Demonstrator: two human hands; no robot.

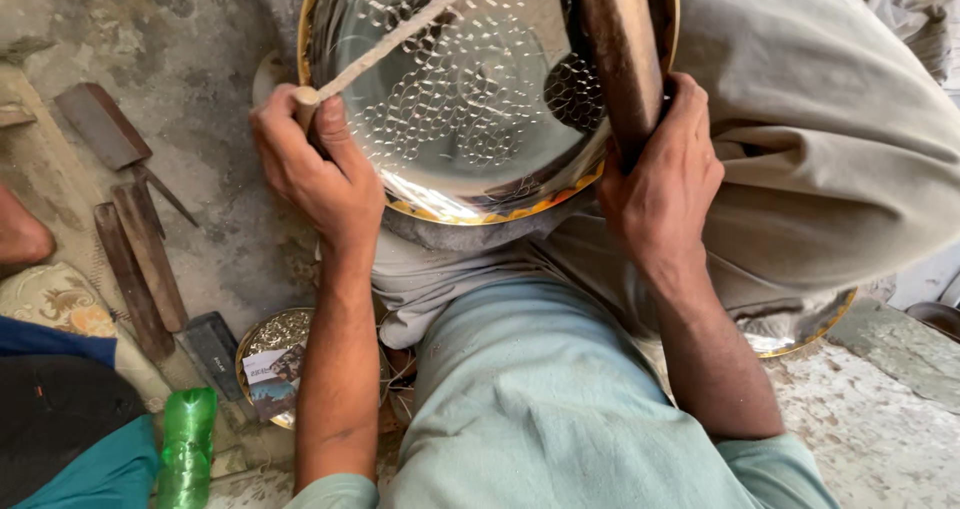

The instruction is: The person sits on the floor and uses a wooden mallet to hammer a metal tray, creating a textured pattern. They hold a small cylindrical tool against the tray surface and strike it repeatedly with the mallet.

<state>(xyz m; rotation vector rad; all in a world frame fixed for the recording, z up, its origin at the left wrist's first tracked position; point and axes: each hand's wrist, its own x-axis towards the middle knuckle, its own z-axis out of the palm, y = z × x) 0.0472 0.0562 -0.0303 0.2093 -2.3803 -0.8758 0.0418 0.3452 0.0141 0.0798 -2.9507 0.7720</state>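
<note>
One large, shiny, dimpled round metal tray (470,99) is propped on the lap against a dark rounded wooden post (620,59), which is gripped by the right hand (660,179). A thin wooden-handled hammer (390,39) is clenched in the left hand (315,169); dimpling is judged underway, with careful aim needed.

1. A green bottle (187,447) lies on the floor (200,59) at my lower left.
2. Flat metal tools (140,259) lie side by side on the floor, a wider blade (100,124) above them.
3. A small hammered dish (275,344) sits near my left elbow, with a printed card (268,369) on it.
4. A patterned cushion (50,299) and dark cloth (55,409) fill the left corner.
5. A second brass plate (800,334) peeks out under my right knee.
</note>
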